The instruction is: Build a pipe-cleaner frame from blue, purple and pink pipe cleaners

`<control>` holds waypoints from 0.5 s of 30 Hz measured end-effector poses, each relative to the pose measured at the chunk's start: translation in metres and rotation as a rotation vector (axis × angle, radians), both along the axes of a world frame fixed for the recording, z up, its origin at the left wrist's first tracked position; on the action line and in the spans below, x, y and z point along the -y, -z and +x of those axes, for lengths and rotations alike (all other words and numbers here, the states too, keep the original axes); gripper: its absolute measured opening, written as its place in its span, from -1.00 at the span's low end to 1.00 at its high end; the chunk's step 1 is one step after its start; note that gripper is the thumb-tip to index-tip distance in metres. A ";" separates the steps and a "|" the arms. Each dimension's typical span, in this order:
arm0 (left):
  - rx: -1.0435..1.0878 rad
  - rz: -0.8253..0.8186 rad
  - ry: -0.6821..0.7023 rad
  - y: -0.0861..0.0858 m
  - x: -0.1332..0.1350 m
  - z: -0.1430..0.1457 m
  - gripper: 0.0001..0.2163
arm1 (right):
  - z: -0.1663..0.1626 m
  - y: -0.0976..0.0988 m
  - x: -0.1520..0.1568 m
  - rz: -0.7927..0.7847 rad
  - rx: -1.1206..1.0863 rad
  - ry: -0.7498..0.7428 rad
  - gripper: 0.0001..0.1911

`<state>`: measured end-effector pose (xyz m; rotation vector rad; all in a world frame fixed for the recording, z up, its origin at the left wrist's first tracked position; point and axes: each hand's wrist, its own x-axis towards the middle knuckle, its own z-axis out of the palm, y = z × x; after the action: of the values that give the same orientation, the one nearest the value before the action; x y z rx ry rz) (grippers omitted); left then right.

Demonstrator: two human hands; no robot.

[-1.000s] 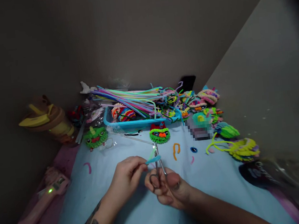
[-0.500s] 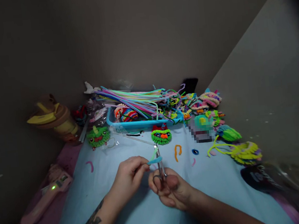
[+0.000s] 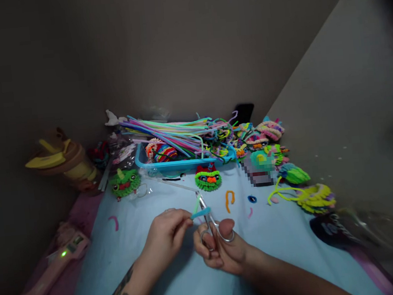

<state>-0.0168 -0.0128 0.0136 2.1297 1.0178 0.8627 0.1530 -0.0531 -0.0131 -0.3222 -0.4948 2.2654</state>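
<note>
Between the fingertips of my left hand (image 3: 171,228) is a short blue pipe cleaner (image 3: 201,213), pointing right. My right hand (image 3: 220,249) has thumb and fingers through the loops of metal scissors (image 3: 206,216), whose tips point away from me. The blue pipe cleaner crosses the scissors near the blades; whether it lies between them I cannot tell. A light green strip (image 3: 197,204) shows beside the blades. Beyond the scissor tips lies a green and red fuzzy face (image 3: 208,179) with eyes and an orange middle. To the right are an orange bent piece (image 3: 229,200) and a blue eye (image 3: 252,199).
At the back stands a blue tray (image 3: 184,166) heaped with pipe cleaners (image 3: 170,129). A green fuzzy figure (image 3: 125,183) and a brown cup (image 3: 62,160) are left. A pink device (image 3: 61,258), a yellow fuzzy piece (image 3: 314,198) and a bottle (image 3: 344,233) flank the cloth.
The scissor handles have spread apart, with my right thumb moved outward. My left hand still pinches the blue pipe cleaner. The whole view has shifted slightly.
</note>
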 end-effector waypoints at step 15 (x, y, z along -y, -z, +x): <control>0.095 -0.334 -0.120 -0.008 -0.001 0.005 -0.79 | 0.010 -0.006 -0.005 0.075 -0.011 -0.320 -0.12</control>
<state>-0.0115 -0.0121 0.0215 1.7481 1.1599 0.7807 0.1635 -0.0481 -0.0073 -0.2030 -0.6630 2.5470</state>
